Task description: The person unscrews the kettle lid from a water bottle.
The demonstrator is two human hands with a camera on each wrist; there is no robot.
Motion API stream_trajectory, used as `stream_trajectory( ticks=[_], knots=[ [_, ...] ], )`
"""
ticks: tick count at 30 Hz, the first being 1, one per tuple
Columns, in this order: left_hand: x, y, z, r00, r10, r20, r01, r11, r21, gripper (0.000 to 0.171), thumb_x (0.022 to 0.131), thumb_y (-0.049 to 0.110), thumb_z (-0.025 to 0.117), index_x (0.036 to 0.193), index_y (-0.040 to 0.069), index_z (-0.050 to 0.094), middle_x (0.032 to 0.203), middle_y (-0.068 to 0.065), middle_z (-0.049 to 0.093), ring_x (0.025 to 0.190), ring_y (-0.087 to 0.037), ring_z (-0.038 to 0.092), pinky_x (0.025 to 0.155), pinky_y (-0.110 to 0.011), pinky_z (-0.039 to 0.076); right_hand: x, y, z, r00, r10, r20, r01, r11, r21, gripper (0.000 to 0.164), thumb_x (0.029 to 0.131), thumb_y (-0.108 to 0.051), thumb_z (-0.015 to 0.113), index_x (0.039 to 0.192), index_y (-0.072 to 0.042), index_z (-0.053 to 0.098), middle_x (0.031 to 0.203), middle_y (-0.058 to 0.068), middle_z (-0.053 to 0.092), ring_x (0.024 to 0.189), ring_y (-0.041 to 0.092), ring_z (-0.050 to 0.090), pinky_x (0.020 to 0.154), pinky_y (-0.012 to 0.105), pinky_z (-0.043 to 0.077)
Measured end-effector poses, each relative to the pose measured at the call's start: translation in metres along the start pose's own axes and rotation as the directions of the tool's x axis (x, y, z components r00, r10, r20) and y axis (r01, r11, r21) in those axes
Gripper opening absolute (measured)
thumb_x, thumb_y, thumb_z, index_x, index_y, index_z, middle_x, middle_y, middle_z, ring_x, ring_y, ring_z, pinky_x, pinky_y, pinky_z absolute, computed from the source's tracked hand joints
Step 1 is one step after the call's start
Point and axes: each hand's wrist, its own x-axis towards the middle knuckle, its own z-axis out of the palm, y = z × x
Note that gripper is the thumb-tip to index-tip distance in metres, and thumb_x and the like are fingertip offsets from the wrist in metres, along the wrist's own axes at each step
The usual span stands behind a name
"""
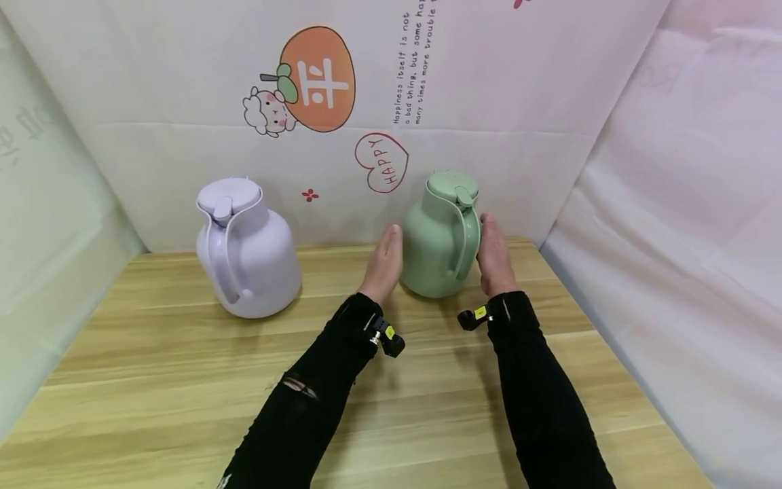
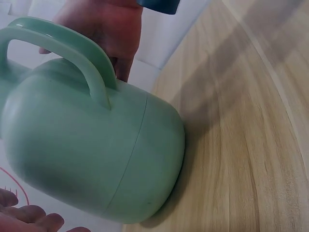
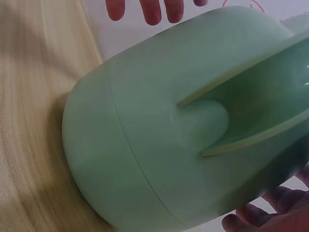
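A mint-green jug (image 1: 427, 248) with a lid and a looped handle (image 1: 470, 238) stands upright at the back of the wooden table. On its left side is my left hand (image 1: 384, 261), fingers extended along the body. My right hand (image 1: 493, 258) is at the other side, close beside the handle. In the right wrist view, a gap separates the left fingertips (image 3: 152, 10) from the jug, while the right fingers (image 3: 260, 215) lie right at its lower edge. The left wrist view shows the right hand (image 2: 108, 26) behind the handle.
A lilac jug (image 1: 263, 255) of the same shape stands on the table (image 1: 183, 380) to the left, its handle facing the front. Behind both jugs rises a printed white cloth (image 1: 519, 183). White cloth (image 1: 690, 224) also hangs along the right side.
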Motion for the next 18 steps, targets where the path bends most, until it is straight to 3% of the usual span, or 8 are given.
stream_trajectory(
  ticks=[5,9,11,13,15,18],
  knots=[
    [0.0063,0.0002,0.0057,1.0,0.018,0.011,-0.018,1.0,0.003,0.071,0.112,0.055,0.016,0.167,0.009,0.019,0.174,-0.007,0.019,0.161,-0.02,0.016,0.13,-0.036,0.014,-0.0001,0.0,0.0001,1.0,0.014,0.011,-0.013,1.0,-0.009,0.047,0.11,-0.061,0.022,0.106,-0.022,0.048,0.136,0.005,0.048,0.131,0.021,0.044,0.116,0.049,0.037],
    [0.0084,0.0003,0.0079,0.999,0.022,0.036,-0.022,1.0,0.001,0.071,0.113,0.053,0.016,0.167,0.007,0.017,0.175,-0.007,0.016,0.162,-0.019,0.012,0.13,-0.035,0.012,-0.0028,-0.0021,-0.0001,0.999,0.043,0.017,-0.043,0.998,-0.038,0.066,0.107,-0.067,0.02,0.141,-0.019,0.05,0.161,0.004,0.038,0.151,0.02,0.032,0.125,0.048,0.027],
    [0.0079,-0.0005,0.0078,0.998,0.016,0.058,-0.015,1.0,-0.012,0.071,0.112,0.054,0.015,0.167,0.009,0.014,0.175,-0.005,0.014,0.162,-0.017,0.011,0.13,-0.035,0.011,-0.004,-0.0032,0.0,0.999,0.047,0.017,-0.046,0.997,-0.054,0.069,0.107,-0.067,0.021,0.144,-0.016,0.048,0.164,0.005,0.036,0.154,0.02,0.028,0.127,0.048,0.024],
    [0.0066,-0.0013,0.0072,0.997,0.006,0.075,-0.004,1.0,-0.019,0.072,0.112,0.057,0.015,0.168,0.012,0.012,0.176,-0.003,0.012,0.162,-0.016,0.009,0.13,-0.035,0.011,-0.0054,-0.0038,-0.0002,0.999,0.038,0.018,-0.036,0.997,-0.068,0.064,0.108,-0.066,0.022,0.138,-0.019,0.052,0.164,0.003,0.037,0.156,0.018,0.025,0.128,0.047,0.021],
    [0.0054,-0.0021,0.0064,0.996,-0.003,0.087,0.005,1.0,-0.023,0.071,0.111,0.058,0.014,0.168,0.015,0.011,0.176,0.0,0.011,0.162,-0.014,0.008,0.13,-0.035,0.011,-0.0052,-0.0037,0.0001,1.0,0.016,0.022,-0.015,0.998,-0.062,0.053,0.109,-0.062,0.023,0.119,-0.019,0.053,0.158,0.003,0.041,0.155,0.018,0.028,0.127,0.047,0.022],
    [0.0051,-0.0033,0.0054,0.996,-0.008,0.09,0.009,1.0,-0.007,0.071,0.111,0.058,0.013,0.168,0.016,0.01,0.176,0.001,0.01,0.162,-0.014,0.008,0.13,-0.035,0.011,-0.0056,-0.0035,0.0008,0.999,0.021,0.027,-0.019,0.998,-0.064,0.048,0.109,-0.063,0.024,0.106,-0.023,0.051,0.157,0.0,0.043,0.155,0.016,0.027,0.128,0.048,0.021]
  ],
)
